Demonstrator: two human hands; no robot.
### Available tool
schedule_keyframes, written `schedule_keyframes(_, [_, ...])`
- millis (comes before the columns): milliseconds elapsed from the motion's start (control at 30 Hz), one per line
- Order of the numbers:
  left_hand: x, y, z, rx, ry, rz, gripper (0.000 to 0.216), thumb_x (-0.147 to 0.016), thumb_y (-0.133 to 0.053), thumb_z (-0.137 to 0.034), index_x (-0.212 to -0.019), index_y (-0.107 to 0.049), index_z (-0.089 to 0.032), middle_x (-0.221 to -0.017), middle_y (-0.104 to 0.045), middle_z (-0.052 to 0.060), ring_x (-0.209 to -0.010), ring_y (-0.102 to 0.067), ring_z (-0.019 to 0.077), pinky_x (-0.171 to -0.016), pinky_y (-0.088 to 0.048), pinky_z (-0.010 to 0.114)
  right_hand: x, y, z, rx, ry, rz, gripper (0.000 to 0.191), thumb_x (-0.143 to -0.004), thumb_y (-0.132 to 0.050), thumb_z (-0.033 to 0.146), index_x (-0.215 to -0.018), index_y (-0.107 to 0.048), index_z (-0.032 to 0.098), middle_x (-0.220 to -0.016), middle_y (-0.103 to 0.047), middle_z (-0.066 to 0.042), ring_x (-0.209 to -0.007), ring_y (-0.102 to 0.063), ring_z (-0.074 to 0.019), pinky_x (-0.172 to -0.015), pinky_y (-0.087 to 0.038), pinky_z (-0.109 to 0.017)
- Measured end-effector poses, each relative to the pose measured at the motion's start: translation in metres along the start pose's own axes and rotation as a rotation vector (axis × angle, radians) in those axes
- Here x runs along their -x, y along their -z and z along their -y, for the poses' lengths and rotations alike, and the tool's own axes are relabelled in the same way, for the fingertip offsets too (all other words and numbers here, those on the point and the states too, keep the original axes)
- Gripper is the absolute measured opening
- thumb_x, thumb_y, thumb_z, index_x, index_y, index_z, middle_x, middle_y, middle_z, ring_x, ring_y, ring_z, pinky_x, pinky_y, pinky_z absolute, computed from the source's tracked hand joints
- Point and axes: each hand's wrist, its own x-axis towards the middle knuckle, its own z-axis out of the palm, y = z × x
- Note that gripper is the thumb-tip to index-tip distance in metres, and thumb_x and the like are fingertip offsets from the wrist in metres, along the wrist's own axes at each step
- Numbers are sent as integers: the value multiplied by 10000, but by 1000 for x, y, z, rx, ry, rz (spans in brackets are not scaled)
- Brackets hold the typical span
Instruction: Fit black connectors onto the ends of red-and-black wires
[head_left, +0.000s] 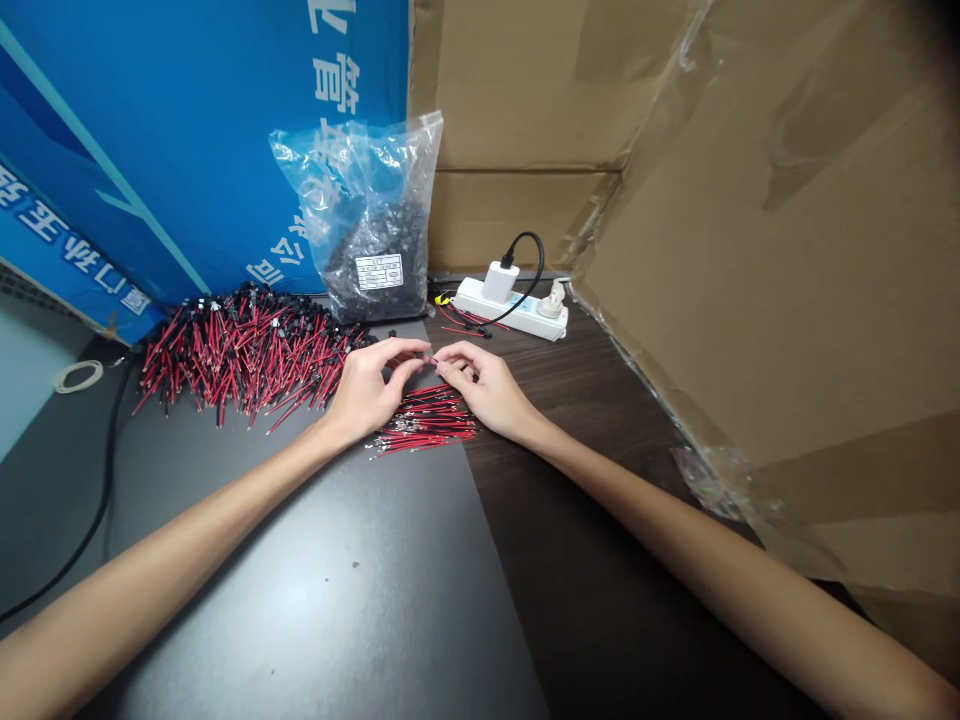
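My left hand [371, 385] is closed in a pinch, thumb against fingertips, on a small dark piece too tiny to make out. Facing it, my right hand [484, 385] pinches what looks like the end of a thin wire [435, 361]; the fingers hide most of it. The fingertips of both hands nearly meet. Just below them lies a flat bunch of red and black wires [427, 420] with bare metal terminals at their ends. Left of my left hand spreads a large heap of red and black wires with black connectors [247, 355].
Behind the heap stands a clear plastic bag [382, 225] of small black parts, with a white label. A white power strip [517, 308] with a charger and black cable sits at the back right. Cardboard [787, 250] walls the right; a blue printed panel [187, 130] stands at the left.
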Motion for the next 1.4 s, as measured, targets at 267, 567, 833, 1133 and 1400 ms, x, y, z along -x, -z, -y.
schedule_keyframes(267, [-2, 2, -1, -60, -1, -11, 191, -946, -593, -249, -1004, -762, -183, -940, -779, 57, -832, -716, 188, -803, -556, 330, -1, 0, -2, -77, 11, -31, 189, -883, -627, 348, -978, -677, 192, -933, -703, -52, -792, -619, -160, -660, -459, -285])
schedule_keyframes(567, [-1, 0, 1, 31, 62, 7, 206, -928, -601, -221, -1089, -719, -170, -829, -758, 27, -698, -691, 152, -704, -543, 287, -2, 1, -1, -95, 23, -4, 189, -881, -651, 339, -979, -700, 185, -895, -723, -51, -768, -631, -161, -643, -448, -287])
schedule_keyframes(833, [-2, 0, -3, 33, 54, 3, 149, -859, -684, -198, -1001, -722, -168, -880, -754, 40, -769, -687, 160, -714, -537, 281, -2, 2, 3, -77, 35, 10, 190, -875, -643, 330, -959, -711, 174, -873, -728, -44, -714, -611, -147, -612, -416, -281])
schedule_keyframes(1133, [-2, -1, 1, 88, 97, 16, 131, -881, -630, -190, -987, -707, -179, -918, -737, 32, -811, -666, 161, -734, -520, 292, -1, 2, 1, -66, 42, 4, 201, -886, -647, 352, -963, -723, 183, -869, -727, -41, -712, -602, -148, -606, -409, -279])
schedule_keyframes(1400, [-3, 0, 0, 134, 125, 62, 131, -882, -625, -198, -979, -710, -179, -925, -730, 36, -829, -657, 167, -738, -507, 296, -1, 3, 0, -50, 60, 4, 220, -894, -649, 376, -959, -731, 183, -905, -701, -48, -708, -581, -141, -613, -410, -282])
